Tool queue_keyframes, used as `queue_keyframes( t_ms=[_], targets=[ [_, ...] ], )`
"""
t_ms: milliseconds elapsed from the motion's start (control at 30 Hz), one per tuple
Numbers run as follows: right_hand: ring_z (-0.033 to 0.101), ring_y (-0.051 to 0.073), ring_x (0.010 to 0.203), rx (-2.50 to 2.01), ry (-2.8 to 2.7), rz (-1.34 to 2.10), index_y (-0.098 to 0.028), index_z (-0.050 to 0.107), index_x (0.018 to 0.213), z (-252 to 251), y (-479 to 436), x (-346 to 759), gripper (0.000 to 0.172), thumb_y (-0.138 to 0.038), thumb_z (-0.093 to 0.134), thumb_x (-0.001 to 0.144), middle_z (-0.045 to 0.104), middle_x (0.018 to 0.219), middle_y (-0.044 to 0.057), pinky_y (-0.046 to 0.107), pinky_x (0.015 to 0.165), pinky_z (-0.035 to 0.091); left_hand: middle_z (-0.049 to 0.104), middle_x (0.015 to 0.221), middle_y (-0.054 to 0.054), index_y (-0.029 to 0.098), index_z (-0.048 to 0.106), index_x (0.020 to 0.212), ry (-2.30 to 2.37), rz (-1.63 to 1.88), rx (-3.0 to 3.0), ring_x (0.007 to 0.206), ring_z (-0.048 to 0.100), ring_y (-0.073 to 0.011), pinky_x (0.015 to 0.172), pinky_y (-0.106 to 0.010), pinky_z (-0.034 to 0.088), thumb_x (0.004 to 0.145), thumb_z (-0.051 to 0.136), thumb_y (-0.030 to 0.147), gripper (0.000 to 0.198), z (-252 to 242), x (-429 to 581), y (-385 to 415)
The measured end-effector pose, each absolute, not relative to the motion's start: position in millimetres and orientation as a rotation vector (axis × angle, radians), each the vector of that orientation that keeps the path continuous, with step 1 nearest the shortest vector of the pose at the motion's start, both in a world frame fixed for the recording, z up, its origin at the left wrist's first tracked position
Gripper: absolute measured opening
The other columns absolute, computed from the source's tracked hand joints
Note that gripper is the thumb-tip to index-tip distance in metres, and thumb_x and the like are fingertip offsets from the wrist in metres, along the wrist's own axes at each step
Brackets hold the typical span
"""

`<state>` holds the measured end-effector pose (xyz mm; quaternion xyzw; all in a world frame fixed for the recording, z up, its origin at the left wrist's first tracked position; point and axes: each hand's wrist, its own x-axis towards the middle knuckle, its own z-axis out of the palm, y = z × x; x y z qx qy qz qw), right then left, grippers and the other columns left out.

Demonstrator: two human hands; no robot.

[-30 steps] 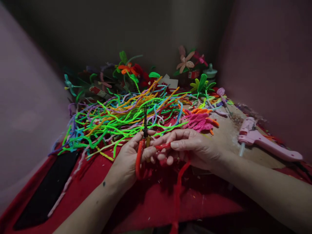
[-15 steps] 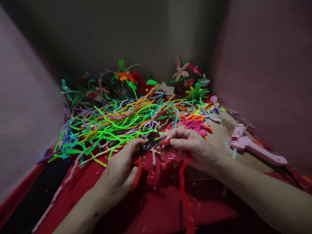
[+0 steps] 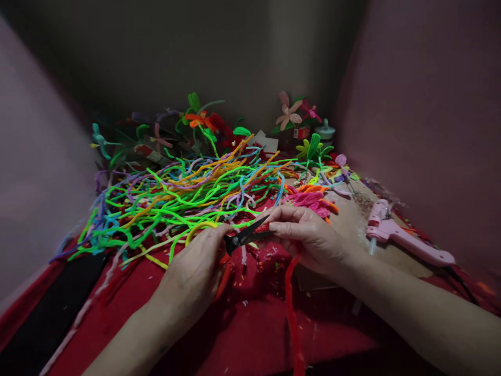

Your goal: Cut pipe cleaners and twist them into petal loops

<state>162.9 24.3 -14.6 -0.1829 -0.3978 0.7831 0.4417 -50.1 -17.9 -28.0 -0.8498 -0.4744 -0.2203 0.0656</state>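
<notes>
My left hand (image 3: 198, 266) is closed round the handles of a pair of scissors (image 3: 246, 234), which have black blades and orange and yellow grips. The blades are parted and point right, toward my other hand. Between thumb and fingers, my right hand (image 3: 307, 232) pinches a red pipe cleaner (image 3: 291, 308). Its short end lies beside the blades, and its long end hangs down over the red cloth. Whether the blades touch the pipe cleaner, I cannot tell.
A heap of coloured pipe cleaners (image 3: 188, 193) spreads behind my hands. Pink looped pieces (image 3: 309, 202) lie right of it. A pink glue gun (image 3: 409, 237) rests on a brown board (image 3: 348, 209). Pipe-cleaner flowers (image 3: 288, 112) stand at the back. Small clippings dot the red cloth (image 3: 250, 329).
The scissors' blades have parted and tilted, and a yellow grip now shows above my left hand. My right hand keeps its pinch on the red pipe cleaner. The view has shifted slightly.
</notes>
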Motion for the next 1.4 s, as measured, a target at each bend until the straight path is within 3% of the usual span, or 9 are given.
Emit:
queue_keyframes(
  t_ms=[300, 800, 1000, 1400],
  targets=[
    [0.064, 0.011, 0.063, -0.483, -0.968, 1.977, -0.014, 0.066, 0.07, -14.7, 23.5, 163.0, 0.006, -0.014, 0.071, 0.067, 0.068, 0.069, 0.002, 0.024, 0.068, 0.053, 0.061, 0.107, -0.012, 0.014, 0.038, 0.122, -1.364, -0.681, -2.54, 0.096, 0.061, -0.0213, 0.081, -0.031, 0.051, 0.076, 0.042, 0.006, 0.047, -28.4, -48.8, -18.2],
    [0.062, 0.009, 0.059, -0.541, -0.978, 1.947, -0.013, 0.066, 0.069, -15.8, 24.8, 163.8, 0.006, -0.012, 0.071, 0.066, 0.066, 0.067, 0.001, 0.022, 0.063, 0.052, 0.06, 0.106, -0.011, 0.014, 0.038, 0.124, -1.382, -0.615, -2.54, 0.094, 0.059, -0.0207, 0.08, -0.03, 0.05, 0.081, 0.043, 0.009, 0.043, -31.6, -49.9, -19.2],
    [0.054, 0.005, 0.049, -0.546, -1.016, 1.922, -0.013, 0.066, 0.068, -14.9, 24.2, 163.8, 0.006, -0.011, 0.07, 0.065, 0.066, 0.066, 0.0, 0.021, 0.058, 0.051, 0.06, 0.099, -0.011, 0.014, 0.04, 0.122, -1.395, -0.568, -2.544, 0.088, 0.06, -0.0215, 0.075, -0.033, 0.05, 0.087, 0.035, 0.01, 0.036, -34.5, -48.6, -19.5],
    [0.058, 0.007, 0.056, -0.595, -1.059, 1.845, -0.014, 0.066, 0.068, -17.8, 25.5, 164.3, 0.006, -0.011, 0.07, 0.065, 0.065, 0.065, -0.001, 0.021, 0.061, 0.05, 0.063, 0.092, -0.011, 0.011, 0.046, 0.12, -1.323, -0.526, -2.525, 0.079, 0.062, -0.0211, 0.066, -0.03, 0.05, 0.088, 0.034, 0.01, 0.034, -35.8, -51.8, -21.0]
  ],
)
